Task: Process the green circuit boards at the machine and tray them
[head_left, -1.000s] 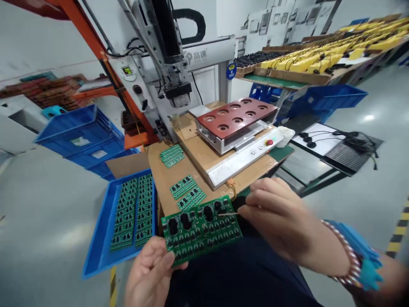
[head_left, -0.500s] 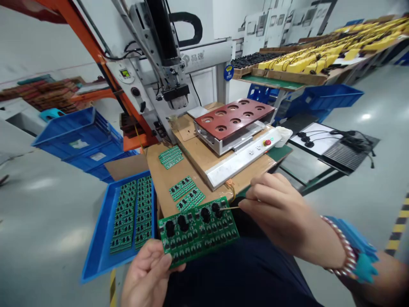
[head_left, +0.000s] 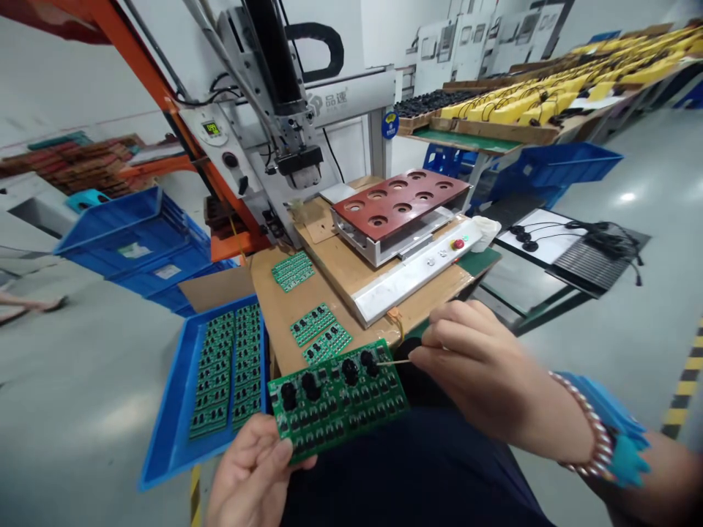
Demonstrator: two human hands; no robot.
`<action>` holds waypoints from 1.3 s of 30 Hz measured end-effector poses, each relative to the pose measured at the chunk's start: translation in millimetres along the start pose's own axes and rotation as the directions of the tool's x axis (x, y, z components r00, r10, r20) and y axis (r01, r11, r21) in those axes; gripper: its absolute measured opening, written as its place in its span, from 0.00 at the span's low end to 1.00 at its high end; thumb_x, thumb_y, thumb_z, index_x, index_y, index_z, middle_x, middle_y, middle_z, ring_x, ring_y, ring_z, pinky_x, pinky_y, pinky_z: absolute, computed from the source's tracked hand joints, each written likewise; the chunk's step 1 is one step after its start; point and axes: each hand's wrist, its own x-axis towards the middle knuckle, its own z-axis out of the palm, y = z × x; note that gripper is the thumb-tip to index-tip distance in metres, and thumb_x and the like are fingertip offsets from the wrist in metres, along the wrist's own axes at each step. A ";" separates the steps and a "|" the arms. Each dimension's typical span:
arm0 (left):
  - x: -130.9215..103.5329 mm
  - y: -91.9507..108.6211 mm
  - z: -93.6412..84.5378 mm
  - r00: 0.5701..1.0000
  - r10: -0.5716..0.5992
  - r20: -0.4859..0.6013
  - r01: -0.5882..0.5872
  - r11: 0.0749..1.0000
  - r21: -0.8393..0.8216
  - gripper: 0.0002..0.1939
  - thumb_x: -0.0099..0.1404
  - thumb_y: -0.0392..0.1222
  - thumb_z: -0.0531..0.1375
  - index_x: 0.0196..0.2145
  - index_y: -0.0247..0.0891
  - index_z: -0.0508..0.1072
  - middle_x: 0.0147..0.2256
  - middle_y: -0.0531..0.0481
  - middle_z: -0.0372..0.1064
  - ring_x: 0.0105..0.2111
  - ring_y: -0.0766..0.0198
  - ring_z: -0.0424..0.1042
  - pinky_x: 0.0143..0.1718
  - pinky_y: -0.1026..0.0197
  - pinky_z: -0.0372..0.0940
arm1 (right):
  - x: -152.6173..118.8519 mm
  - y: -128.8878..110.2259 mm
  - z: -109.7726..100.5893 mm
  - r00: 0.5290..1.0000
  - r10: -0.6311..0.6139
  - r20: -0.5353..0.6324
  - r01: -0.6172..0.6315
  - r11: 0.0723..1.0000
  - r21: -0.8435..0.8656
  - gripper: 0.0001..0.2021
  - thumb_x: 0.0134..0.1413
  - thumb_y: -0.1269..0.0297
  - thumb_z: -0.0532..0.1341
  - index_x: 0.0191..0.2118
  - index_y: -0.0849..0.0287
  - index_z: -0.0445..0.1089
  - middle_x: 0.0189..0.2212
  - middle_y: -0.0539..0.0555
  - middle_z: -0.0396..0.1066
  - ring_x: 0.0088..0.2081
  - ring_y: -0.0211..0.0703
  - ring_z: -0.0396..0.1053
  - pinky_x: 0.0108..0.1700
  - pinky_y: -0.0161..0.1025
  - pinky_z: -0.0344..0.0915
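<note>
My left hand grips a green circuit board by its lower left corner, thumb on top. The board is tilted up towards me and carries a row of black round blobs and rows of small parts. My right hand pinches a thin wooden stick, probably a toothpick. Its far tip is at the rightmost black blob; whether it touches is too small to tell. Past the held board, two circuit boards lie on the brown worktop.
A stack of boards lies farther back. At left, a blue tray holds rows of boards beside stacked blue bins. Ahead stands a machine with a red-brown fixture plate and a white control panel. Black cables lie on a right-hand stand.
The held board has shifted slightly left. The stick's tip stays by the rightmost blob. A person's leg has come into view at the far left.
</note>
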 end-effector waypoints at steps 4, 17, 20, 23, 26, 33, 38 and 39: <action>-0.7 0.6 0.3 0.999 0.019 0.033 -0.020 1.000 0.013 0.14 0.40 0.38 0.71 0.24 0.40 0.72 0.19 0.54 0.69 0.21 0.64 0.69 0.22 0.63 0.69 | 2.4 0.7 0.7 1.000 -0.003 -0.021 0.003 1.000 0.006 0.08 0.53 0.78 0.53 0.34 0.63 0.68 0.29 0.53 0.63 0.34 0.40 0.57 0.35 0.41 0.52; -2.0 -0.9 -3.3 0.998 0.026 0.048 -0.028 0.999 0.036 0.12 0.41 0.39 0.71 0.23 0.38 0.72 0.20 0.52 0.70 0.21 0.63 0.69 0.22 0.65 0.68 | 6.0 0.5 5.5 1.000 -0.027 0.005 0.027 1.000 -0.004 0.09 0.52 0.79 0.53 0.35 0.63 0.67 0.29 0.53 0.63 0.33 0.40 0.55 0.35 0.41 0.50; -2.1 -1.5 -2.8 1.000 0.019 0.020 -0.020 1.000 0.016 0.13 0.40 0.39 0.71 0.23 0.39 0.72 0.20 0.53 0.70 0.21 0.63 0.69 0.22 0.63 0.68 | 5.4 1.4 4.5 0.999 -0.053 0.005 0.053 0.999 -0.005 0.09 0.52 0.79 0.54 0.36 0.63 0.67 0.29 0.53 0.63 0.32 0.40 0.55 0.34 0.41 0.50; -1.8 -1.6 -1.4 1.000 0.020 0.012 -0.020 1.000 0.010 0.14 0.39 0.39 0.72 0.23 0.39 0.72 0.19 0.54 0.69 0.21 0.63 0.69 0.22 0.63 0.68 | 4.1 1.0 2.0 0.999 -0.037 0.009 0.037 0.999 -0.004 0.09 0.51 0.79 0.54 0.35 0.63 0.67 0.29 0.54 0.64 0.33 0.41 0.56 0.35 0.41 0.51; -0.9 -1.6 -0.9 1.000 0.027 0.010 -0.027 0.999 0.023 0.14 0.39 0.39 0.72 0.23 0.39 0.72 0.20 0.52 0.70 0.21 0.63 0.69 0.22 0.64 0.68 | 3.0 0.1 0.5 0.999 -0.029 0.014 0.029 1.000 -0.006 0.08 0.51 0.79 0.53 0.34 0.64 0.68 0.29 0.54 0.64 0.34 0.41 0.57 0.35 0.42 0.52; -0.1 -0.7 -2.8 1.000 0.009 0.014 -0.009 1.000 0.027 0.15 0.37 0.39 0.72 0.23 0.38 0.71 0.18 0.53 0.68 0.21 0.63 0.68 0.21 0.63 0.68 | 1.2 0.1 2.3 0.999 -0.043 0.025 0.042 0.999 0.016 0.09 0.52 0.79 0.53 0.35 0.64 0.67 0.29 0.55 0.64 0.33 0.41 0.56 0.34 0.42 0.52; -0.1 -0.8 -3.7 1.000 0.018 0.023 -0.019 1.000 0.025 0.14 0.39 0.39 0.72 0.23 0.38 0.72 0.20 0.52 0.70 0.21 0.62 0.69 0.22 0.63 0.68 | 1.2 0.3 1.2 1.000 -0.028 0.013 0.029 1.000 -0.013 0.08 0.52 0.79 0.53 0.35 0.63 0.68 0.29 0.54 0.64 0.33 0.40 0.56 0.34 0.42 0.51; 0.4 -1.3 -4.6 1.000 0.023 0.020 -0.023 0.999 0.023 0.14 0.39 0.39 0.72 0.23 0.38 0.72 0.20 0.52 0.70 0.21 0.62 0.69 0.22 0.63 0.68 | 0.9 0.2 0.5 1.000 -0.026 0.014 0.027 1.000 -0.012 0.08 0.53 0.78 0.53 0.35 0.63 0.68 0.28 0.54 0.64 0.33 0.41 0.56 0.34 0.42 0.51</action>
